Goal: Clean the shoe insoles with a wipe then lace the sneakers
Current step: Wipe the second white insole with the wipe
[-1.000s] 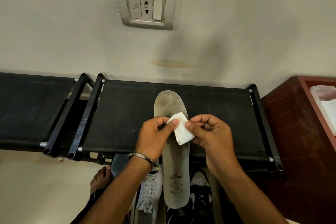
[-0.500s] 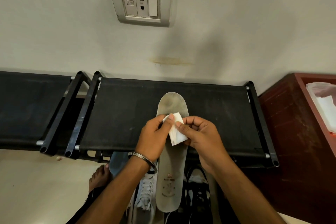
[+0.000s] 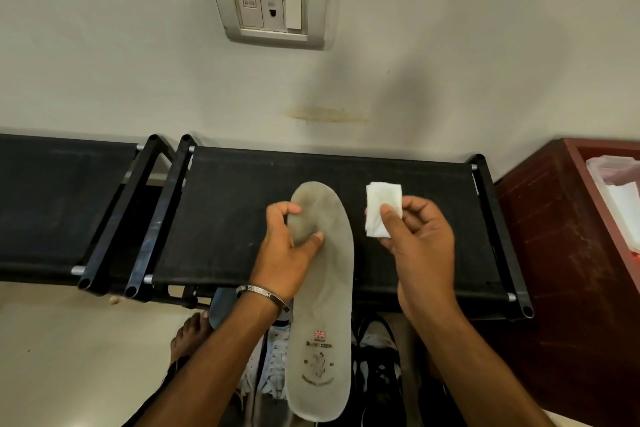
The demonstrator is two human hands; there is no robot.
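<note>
A long grey insole with a printed logo near its heel lies lengthwise across the black fabric shelf, its heel end sticking out over the front edge. My left hand grips the insole's left side near the toe, thumb on top. My right hand holds a folded white wipe pinched between thumb and fingers, raised to the right of the insole and apart from it. Below the shelf stand a white laced sneaker and a black sneaker, both partly hidden by the insole and my arms.
A second black shelf stands to the left. A dark red wooden cabinet with a clear plastic bag on top is at the right. A wall socket panel sits above. A bare foot rests on the floor at lower left.
Both hands were pinching the wipe together over the insole. Now my right hand has carried the wipe to the right, and my left hand has let go of it and gripped the insole.
</note>
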